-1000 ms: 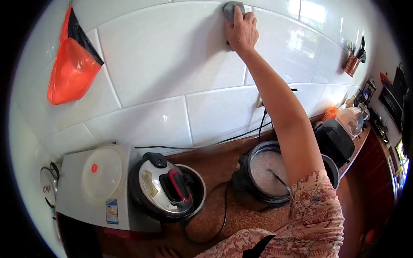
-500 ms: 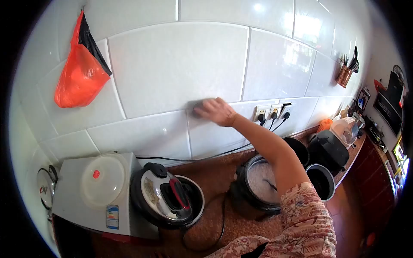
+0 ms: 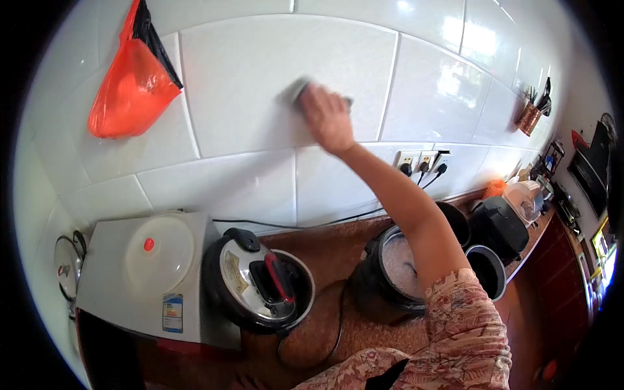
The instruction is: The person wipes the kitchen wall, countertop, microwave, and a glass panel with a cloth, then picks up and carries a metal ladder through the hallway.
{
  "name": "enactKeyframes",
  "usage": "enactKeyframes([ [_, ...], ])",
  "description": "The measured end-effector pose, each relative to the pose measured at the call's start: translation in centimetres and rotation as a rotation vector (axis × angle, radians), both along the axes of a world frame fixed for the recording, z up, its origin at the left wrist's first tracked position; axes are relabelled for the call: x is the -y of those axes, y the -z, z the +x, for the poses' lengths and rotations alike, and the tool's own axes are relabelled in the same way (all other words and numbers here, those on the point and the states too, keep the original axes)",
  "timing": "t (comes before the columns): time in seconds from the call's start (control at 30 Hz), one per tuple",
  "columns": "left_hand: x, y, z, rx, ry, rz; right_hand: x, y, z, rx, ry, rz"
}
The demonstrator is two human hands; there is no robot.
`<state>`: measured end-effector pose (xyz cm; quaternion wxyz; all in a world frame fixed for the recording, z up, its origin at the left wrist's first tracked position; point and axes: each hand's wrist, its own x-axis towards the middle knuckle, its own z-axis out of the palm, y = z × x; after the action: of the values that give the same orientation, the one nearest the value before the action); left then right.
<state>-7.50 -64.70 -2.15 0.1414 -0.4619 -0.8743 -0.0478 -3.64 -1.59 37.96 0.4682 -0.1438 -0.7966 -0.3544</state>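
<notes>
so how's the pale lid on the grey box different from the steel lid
The pale lid is whitish with a red spot; the steel lid is shiny, with a black and red handle. The pale lid lies on the grey box; the steel lid sits beside an open pot, partly over it. Both look round.

Right arm (image 3: pixel 416 218) extended forward, elbow slightly bent, right hand (image 3: pixel 327 120) palm away

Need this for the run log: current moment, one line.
right hand: over grey cloth, against tiled wall | grip: closure unclear | metal lid: askew over pot | red bag: hanging
</notes>
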Motion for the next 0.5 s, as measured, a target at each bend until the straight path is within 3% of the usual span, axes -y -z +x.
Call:
enactKeyframes([
  [0.1, -0.9, -2.0, 0.2, -0.014, -0.014, -0.015, 2.6, 4.4, -0.6, 0.657, 0.034, 0.051],
  [0.2, -2.9, -5.9, 1.2, 0.0, -0.066, 0.101, 2.0, 3.9, -0.6, 0.839, 0.011, 0.239],
  [0.23, -3.7, -7.4, 1.6, 0.03, -0.107, 0.161, 1.8, 2.6, -0.7, 0.774, 0.005, 0.316],
  [0.3, -3.9, -7.9, 1.7, 0.063, -0.157, 0.212, 0.8, -0.8, -0.8, 0.465, -0.113, 0.208],
  [0.43, -3.9, -7.1, 1.7, 0.106, -0.232, 0.201, -0.8, -9.6, -2.0, -0.213, 0.091, 0.166],
  [0.5, -3.9, -6.6, 1.8, 0.104, -0.273, 0.2, -1.8, -11.9, -3.9, -0.469, -0.006, 0.119],
])
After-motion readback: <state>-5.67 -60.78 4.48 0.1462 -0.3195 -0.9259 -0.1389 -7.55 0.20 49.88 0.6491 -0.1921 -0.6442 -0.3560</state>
